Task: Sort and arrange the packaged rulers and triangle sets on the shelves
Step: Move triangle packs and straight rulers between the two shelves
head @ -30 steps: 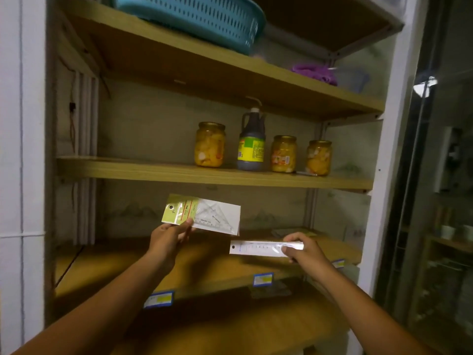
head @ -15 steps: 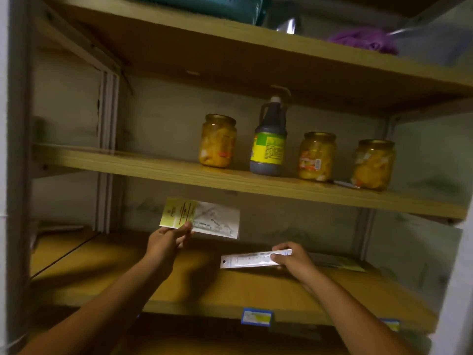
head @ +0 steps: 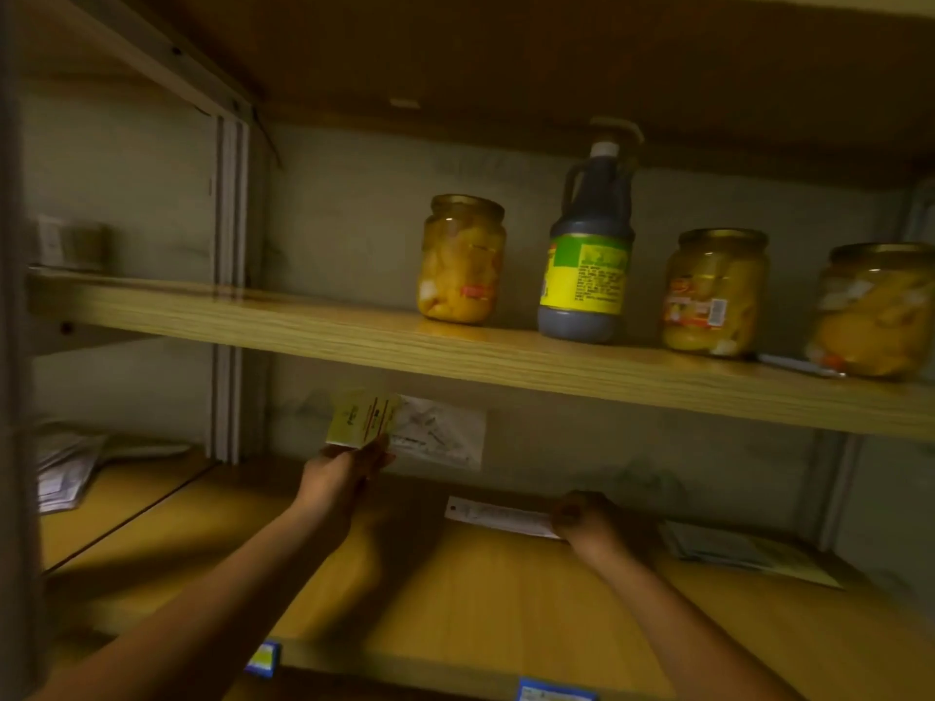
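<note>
The left hand (head: 344,473) pinches one packaged triangle set (head: 410,430) by its lower left corner, holding it upright above the lower wooden shelf (head: 455,589), close to the back wall. The pack is a flat clear plastic sleeve with a yellow-green card header at its left end; faint triangle outlines show through the clear part. The right hand (head: 589,523) curls its fingers round the right end of one packaged ruler (head: 498,517), a long narrow white strip lying nearly level just over the same shelf. A flat pack (head: 744,551) with a pale green edge lies on the shelf to the right of that hand. On the left bay, a loose heap of printed packs (head: 66,468) rests, too blurred to count. The upper wooden shelf (head: 354,341), with a visible grain, carries three glass jars of yellow fruit (head: 461,260) with metal lids and one dark plastic bottle (head: 587,245) with a green and yellow label. Two blue price tags (head: 263,657) sit on the lower shelf's front edge.
</note>
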Demonstrator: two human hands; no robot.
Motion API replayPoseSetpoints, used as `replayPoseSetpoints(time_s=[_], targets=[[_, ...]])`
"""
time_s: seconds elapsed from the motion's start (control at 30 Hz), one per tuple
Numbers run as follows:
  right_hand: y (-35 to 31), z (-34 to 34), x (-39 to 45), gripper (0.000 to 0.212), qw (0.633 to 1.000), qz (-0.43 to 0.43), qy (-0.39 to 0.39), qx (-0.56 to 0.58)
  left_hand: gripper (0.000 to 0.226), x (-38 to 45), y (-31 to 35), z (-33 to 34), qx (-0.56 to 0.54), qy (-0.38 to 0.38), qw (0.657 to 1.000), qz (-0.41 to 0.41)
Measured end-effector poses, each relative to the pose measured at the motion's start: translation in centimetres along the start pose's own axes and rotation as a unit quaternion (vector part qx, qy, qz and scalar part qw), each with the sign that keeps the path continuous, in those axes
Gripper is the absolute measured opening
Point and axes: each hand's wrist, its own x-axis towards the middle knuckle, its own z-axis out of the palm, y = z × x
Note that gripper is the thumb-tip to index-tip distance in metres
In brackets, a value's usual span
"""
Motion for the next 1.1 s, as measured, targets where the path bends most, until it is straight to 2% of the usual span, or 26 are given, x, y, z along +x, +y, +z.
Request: replayPoseSetpoints(time_s=[0.1,0.23,0.37,0.47,0.53,0.6,0.73,0.93,1.1], targets=[[0.4,0.2,0.4,0.017,0.999,-0.013,0.001,-0.043,0.037,0.9,-0.8,0.3,0.000,-0.008,1.000,-0.003],[1.0,0.6,0.9,0.018,0.997,-0.037,0.021,-0.070,0.036,1.4,-1.7,1.2,-0.007,-0.004,1.000,-0.009],[0.5,-0.6,0.4,0.004,0.995,-0.067,0.034,-0.071,0.039,0.9,-1.9,2.8,-0.004,-0.014,1.000,-0.009],[1.3,-2.6,-0.3,0.010,0.995,-0.065,0.006,-0.075,0.036,-0.1,-1.9,4.3,-0.002,-0.019,1.000,-0.009],[2.5,-4.5,-1.0,0.036,0.992,-0.077,-0.012,-0.094,0.033,-1.0,-2.2,5.6,0.002,-0.023,1.000,-0.006],[4.4,-6.6,-1.8,0.046,0.991,-0.088,-0.022,-0.098,0.029,-2.1,-2.8,7.2,0.009,-0.028,1.000,-0.008],[8.4,-11.7,-4.2,0.037,0.990,-0.081,-0.025,-0.109,0.032,-4.7,-4.9,11.6,0.007,-0.039,0.999,-0.025],[13.9,-19.8,-8.5,0.039,0.992,-0.042,-0.010,-0.116,0.029,-8.6,-8.9,20.4,-0.003,-0.054,0.996,-0.067],[17.7,-24.0,-11.2,0.038,0.994,-0.017,0.018,-0.104,0.031,-10.9,-12.7,26.6,-0.006,-0.067,0.993,-0.095]])
